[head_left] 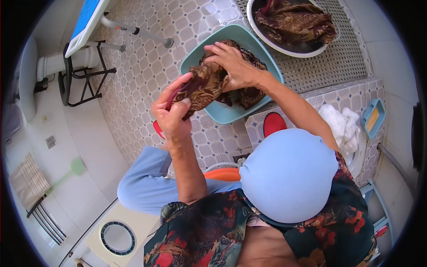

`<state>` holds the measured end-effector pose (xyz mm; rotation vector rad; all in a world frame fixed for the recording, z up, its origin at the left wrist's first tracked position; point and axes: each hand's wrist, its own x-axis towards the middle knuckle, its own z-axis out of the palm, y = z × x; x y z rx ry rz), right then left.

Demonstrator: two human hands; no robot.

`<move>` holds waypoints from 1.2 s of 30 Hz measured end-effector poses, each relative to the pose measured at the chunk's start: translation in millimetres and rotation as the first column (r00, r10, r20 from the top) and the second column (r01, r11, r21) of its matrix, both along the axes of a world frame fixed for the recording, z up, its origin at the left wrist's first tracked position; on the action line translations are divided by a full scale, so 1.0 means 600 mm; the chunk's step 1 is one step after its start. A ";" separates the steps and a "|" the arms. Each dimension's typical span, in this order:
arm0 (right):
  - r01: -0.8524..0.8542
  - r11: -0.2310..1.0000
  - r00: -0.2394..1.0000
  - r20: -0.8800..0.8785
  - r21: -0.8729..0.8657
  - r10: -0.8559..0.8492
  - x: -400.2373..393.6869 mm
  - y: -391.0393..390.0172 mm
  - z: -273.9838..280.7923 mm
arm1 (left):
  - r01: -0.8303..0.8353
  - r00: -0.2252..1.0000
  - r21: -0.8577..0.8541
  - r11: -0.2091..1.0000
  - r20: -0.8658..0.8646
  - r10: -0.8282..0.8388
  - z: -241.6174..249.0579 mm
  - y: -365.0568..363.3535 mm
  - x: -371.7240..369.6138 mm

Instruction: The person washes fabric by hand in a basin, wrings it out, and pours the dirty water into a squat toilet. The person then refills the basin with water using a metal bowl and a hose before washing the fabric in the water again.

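Observation:
Over a teal basin [227, 116], my left hand [173, 109] grips one end of a wet-looking brown patterned garment [207, 84] with a maroon edge. My right hand [233, 66] lies on the same garment farther along, its fingers curled over the cloth and the fingertips partly out of sight. Part of the garment is stretched between both hands; the remainder is bunched inside the basin. At the upper right, a round white-rimmed basin [259, 32] holds more brown patterned cloth [298, 22].
A grey perforated mat [302, 71] lies under the round basin. White cloth [340, 127] and a blue soap dish [372, 116] sit at right. A blue-topped folding table [86, 20] and black-framed stand [84, 78] are at left. A red slipper [273, 123] rests near the teal basin.

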<state>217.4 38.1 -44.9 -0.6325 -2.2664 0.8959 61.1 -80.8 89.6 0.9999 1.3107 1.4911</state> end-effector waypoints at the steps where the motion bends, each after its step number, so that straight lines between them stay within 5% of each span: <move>1: -0.085 0.996 0.996 0.023 -0.020 0.085 -0.004 0.012 -0.014 | -0.072 0.996 -0.014 0.997 -0.054 0.071 -0.009 0.000 -0.010; 4: -0.221 0.973 0.975 0.018 -0.063 0.223 -0.016 0.038 -0.050 | -0.167 0.975 -0.128 0.978 -0.171 0.144 -0.054 -0.002 -0.062; 6: -0.127 0.847 0.936 0.221 -0.515 0.274 -0.016 0.052 -0.060 | -0.314 0.949 -0.329 0.891 -0.148 0.280 -0.106 -0.001 -0.088; 7: -0.161 0.849 0.978 0.031 -0.503 0.204 -0.017 0.047 -0.076 | -0.297 0.942 -0.324 0.898 0.056 0.331 -0.130 -0.003 -0.088; 8: -0.199 0.851 0.977 -0.161 -0.486 0.136 -0.018 0.035 -0.084 | -0.283 0.942 -0.323 0.903 0.081 0.325 -0.164 -0.009 -0.099; 9: -0.172 0.822 0.984 -0.066 -0.543 0.163 -0.010 0.027 -0.033 | -0.261 0.898 -0.388 0.884 0.239 0.371 -0.203 -0.014 -0.115; 12: -0.201 0.870 0.975 -0.009 -0.450 0.220 -0.029 -0.019 0.030 | -0.177 0.774 -0.443 0.879 0.489 0.403 -0.277 0.011 -0.103; 14: -0.108 0.981 0.992 -0.089 -0.162 0.094 -0.051 -0.069 0.044 | -0.145 0.676 -0.485 0.863 0.588 0.444 -0.328 0.012 -0.098; 15: -0.051 0.991 0.999 -0.022 -0.125 0.049 -0.064 -0.096 0.044 | -0.019 0.530 -0.339 0.941 0.794 0.297 -0.326 0.003 -0.073; 17: 0.093 0.994 0.992 0.084 -0.049 -0.089 -0.083 -0.127 0.034 | 0.034 0.586 -0.218 0.975 0.795 0.157 -0.289 0.040 -0.020; 20: 0.320 0.941 0.940 0.158 -0.106 -0.302 -0.099 -0.101 -0.011 | -0.030 0.701 -0.505 0.862 0.605 0.379 -0.286 0.065 0.007; 22: 0.391 0.916 0.815 0.496 -0.090 -0.299 -0.088 -0.042 -0.018 | -0.108 0.752 -0.672 0.732 0.426 0.503 -0.278 0.060 0.019; 25: 0.365 0.898 0.858 0.463 -0.245 -0.222 -0.054 0.000 -0.069 | -0.063 0.954 -0.786 0.615 0.133 0.267 -0.250 0.063 0.011; 26: 0.401 0.870 0.861 0.444 -0.289 -0.249 -0.044 0.008 -0.057 | -0.074 0.952 -0.786 0.614 0.127 0.278 -0.250 0.073 -0.001; 28: 0.209 0.908 0.978 0.102 -0.364 -0.184 -0.029 0.032 -0.056 | -0.069 0.961 -0.528 0.847 0.193 0.199 -0.238 0.078 -0.008; 30: -0.007 0.741 0.955 -0.225 -0.671 -0.195 -0.023 0.036 -0.056 | -0.009 0.970 -0.512 0.859 0.204 0.132 -0.190 0.090 -0.010; 31: 0.016 0.842 0.984 -0.140 -0.539 -0.108 -0.012 0.034 -0.034 | -0.026 0.969 -0.521 0.853 0.197 0.150 -0.183 0.096 -0.016; 33: -0.003 0.921 0.999 -0.046 -0.390 -0.016 0.009 0.035 -0.001 | 0.149 0.824 -0.209 0.967 0.566 -0.005 -0.180 0.108 -0.028; 36: 0.030 0.912 0.992 0.123 -0.408 0.022 0.028 0.038 0.000 | 0.047 0.852 -0.191 0.980 0.520 0.061 -0.190 0.092 -0.033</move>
